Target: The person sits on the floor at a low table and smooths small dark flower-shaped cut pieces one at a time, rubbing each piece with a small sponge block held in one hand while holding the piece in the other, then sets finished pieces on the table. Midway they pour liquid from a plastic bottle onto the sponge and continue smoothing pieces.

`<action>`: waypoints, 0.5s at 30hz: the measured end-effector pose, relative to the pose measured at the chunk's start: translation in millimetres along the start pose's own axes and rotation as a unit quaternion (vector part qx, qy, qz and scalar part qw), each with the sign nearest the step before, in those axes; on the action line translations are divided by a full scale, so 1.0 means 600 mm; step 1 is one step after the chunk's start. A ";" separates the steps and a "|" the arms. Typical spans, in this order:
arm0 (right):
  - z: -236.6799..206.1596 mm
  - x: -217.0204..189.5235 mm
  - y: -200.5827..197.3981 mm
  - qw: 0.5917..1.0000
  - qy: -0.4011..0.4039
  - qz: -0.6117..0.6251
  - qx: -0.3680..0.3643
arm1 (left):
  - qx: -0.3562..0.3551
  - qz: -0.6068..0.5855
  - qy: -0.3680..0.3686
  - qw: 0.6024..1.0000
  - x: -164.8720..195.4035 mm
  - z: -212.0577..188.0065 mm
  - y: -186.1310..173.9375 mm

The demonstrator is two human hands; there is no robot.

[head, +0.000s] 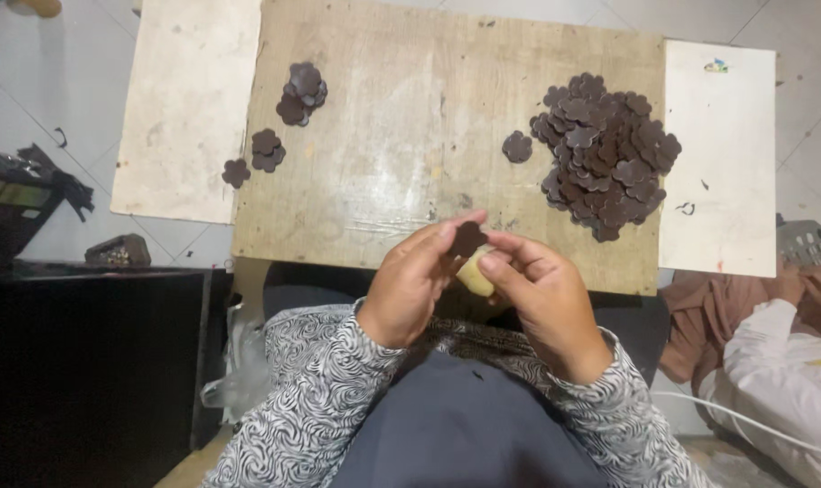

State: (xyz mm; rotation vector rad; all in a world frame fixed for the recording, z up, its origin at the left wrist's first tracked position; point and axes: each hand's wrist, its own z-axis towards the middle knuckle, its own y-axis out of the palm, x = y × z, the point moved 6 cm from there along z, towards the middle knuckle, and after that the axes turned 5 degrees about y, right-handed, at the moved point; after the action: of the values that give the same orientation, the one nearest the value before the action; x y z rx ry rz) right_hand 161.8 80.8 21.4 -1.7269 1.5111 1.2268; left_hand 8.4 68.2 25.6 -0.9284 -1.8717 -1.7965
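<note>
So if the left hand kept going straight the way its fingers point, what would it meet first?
Almost at once the right hand: the left hand points right, both pinching a dark flower-shaped piece between them. Depth is hard to judge.

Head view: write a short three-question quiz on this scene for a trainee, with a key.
1. True or false: the big heap of dark flower-shaped pieces lies on the right part of the wooden board.
2. What does the left hand pinch together with the right hand?
A. a dark flower-shaped piece
B. a pair of scissors
C. a white cable
3. Fill in: one single flower piece lies just to the ___ of the big heap.

Key
1. True.
2. A: the held piece sits between the fingers of both hands, with a small yellowish object below it.
3. left.
</note>
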 end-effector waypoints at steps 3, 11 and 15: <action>-0.004 -0.016 0.008 0.995 -0.065 -0.053 0.046 | 0.049 0.065 -0.021 0.996 -0.009 -0.002 0.000; -0.076 -0.108 0.064 0.763 -0.438 -0.461 0.115 | -0.029 -0.083 -0.019 0.996 0.001 -0.006 0.015; -0.064 -0.106 0.031 0.886 -0.308 -0.305 0.164 | -0.020 -0.103 -0.025 0.994 0.005 -0.007 0.004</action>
State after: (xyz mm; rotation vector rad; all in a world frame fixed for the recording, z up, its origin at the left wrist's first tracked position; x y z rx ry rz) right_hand 157.5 73.9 97.8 -1.2579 0.6660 0.9691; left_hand 7.0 64.9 30.0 -0.8260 -2.0332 -1.9527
